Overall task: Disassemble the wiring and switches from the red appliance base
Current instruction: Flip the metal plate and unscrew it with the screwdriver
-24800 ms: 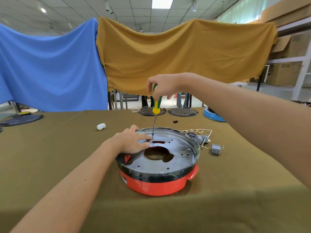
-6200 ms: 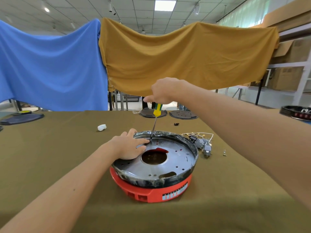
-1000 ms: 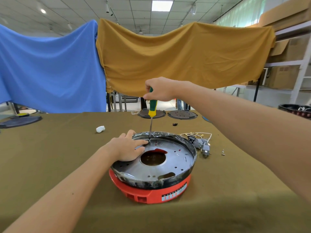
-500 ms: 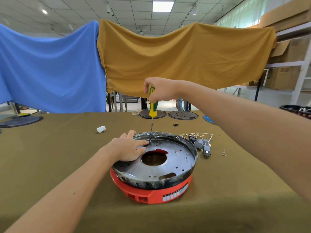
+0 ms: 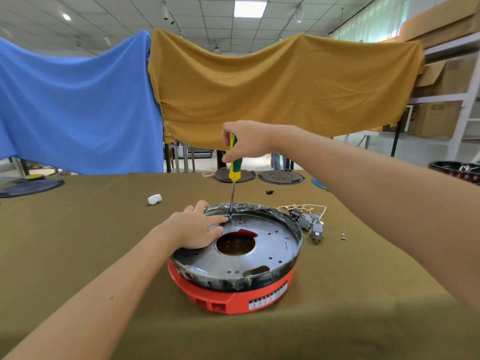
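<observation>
The red appliance base (image 5: 231, 298) sits on the olive table (image 5: 78, 242), topped by a round metal plate (image 5: 272, 245) with a centre hole. My left hand (image 5: 193, 229) lies flat on the plate's far left side, fingers spread. My right hand (image 5: 245, 141) grips a green and yellow screwdriver (image 5: 234, 165) held upright, its tip on the plate's far rim beside my left fingertips. A bundle of wires and grey switches (image 5: 309, 220) lies on the table just right of the base.
A small screw (image 5: 343, 234) lies right of the switches. A white wad (image 5: 154, 199) and a small black part (image 5: 270, 192) lie behind the base. Dark round plates (image 5: 281, 177) stand at the far table edge. Blue and mustard cloths hang behind.
The screwdriver stays upright on the plate's far rim and my right hand has shifted slightly on its handle. My left hand and the base have not moved.
</observation>
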A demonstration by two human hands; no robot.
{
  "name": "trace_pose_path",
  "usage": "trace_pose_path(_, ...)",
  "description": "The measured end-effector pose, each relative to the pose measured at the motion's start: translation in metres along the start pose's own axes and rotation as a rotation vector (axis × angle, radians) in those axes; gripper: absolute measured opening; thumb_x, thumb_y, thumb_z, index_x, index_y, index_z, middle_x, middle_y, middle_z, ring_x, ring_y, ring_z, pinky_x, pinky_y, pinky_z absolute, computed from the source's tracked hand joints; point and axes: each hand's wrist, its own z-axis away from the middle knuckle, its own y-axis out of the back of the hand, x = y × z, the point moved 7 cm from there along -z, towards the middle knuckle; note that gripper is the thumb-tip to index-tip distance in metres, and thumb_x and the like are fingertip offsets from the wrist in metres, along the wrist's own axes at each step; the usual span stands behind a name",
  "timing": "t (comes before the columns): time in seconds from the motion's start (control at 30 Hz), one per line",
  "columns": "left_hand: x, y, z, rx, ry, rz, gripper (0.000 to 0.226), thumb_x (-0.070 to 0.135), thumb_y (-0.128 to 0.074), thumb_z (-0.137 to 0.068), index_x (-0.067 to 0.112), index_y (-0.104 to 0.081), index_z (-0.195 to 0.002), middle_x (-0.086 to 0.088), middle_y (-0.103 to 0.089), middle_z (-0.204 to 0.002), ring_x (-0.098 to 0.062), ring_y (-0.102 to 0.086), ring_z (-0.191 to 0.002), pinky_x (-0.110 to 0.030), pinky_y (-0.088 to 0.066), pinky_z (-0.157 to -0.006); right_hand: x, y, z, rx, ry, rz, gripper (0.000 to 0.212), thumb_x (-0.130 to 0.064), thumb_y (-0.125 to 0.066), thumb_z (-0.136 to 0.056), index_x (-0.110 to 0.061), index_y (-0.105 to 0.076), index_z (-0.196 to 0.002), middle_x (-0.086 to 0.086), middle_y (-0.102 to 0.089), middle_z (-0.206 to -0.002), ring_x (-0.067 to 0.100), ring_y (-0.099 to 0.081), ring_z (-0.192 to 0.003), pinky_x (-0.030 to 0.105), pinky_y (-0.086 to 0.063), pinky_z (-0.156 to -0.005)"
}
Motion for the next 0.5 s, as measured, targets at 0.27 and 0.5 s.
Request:
trace_pose_path(0.27, 0.0004, 0.0004, 0.0001, -0.004, -0.003, 0.001, 0.045, 0.058, -0.021, -0.1, 0.06, -0.02, -0.145, -0.002, -0.011, -0.159, -0.03, -0.027, -0.139, -0.047, -0.035, -0.105, -0.0023, -0.0013, 0.0003, -0.01, 0.027, -0.135, 0.025, -0.009, -0.063, -0.088, -0.013, -0.05, -0.109, 0.003, -0.051, -0.084, 0.017, -0.045, -0.068, 0.029, -0.038, -0.058)
trace_pose_path(0.5, 0.0014, 0.0009, 0.001, -0.009, -0.001, -0.002, 0.045, 0.058, -0.021, -0.101, 0.059, -0.02, -0.146, -0.001, -0.01, -0.159, -0.03, -0.025, -0.141, -0.048, -0.035, -0.106, -0.0022, 0.0003, -0.0024, 0.043, 0.006, 0.051, 0.031, -0.043, -0.058, -0.098, -0.014, -0.051, -0.105, -0.002, -0.053, -0.083, 0.014, -0.045, -0.069, 0.028, -0.035, -0.058)
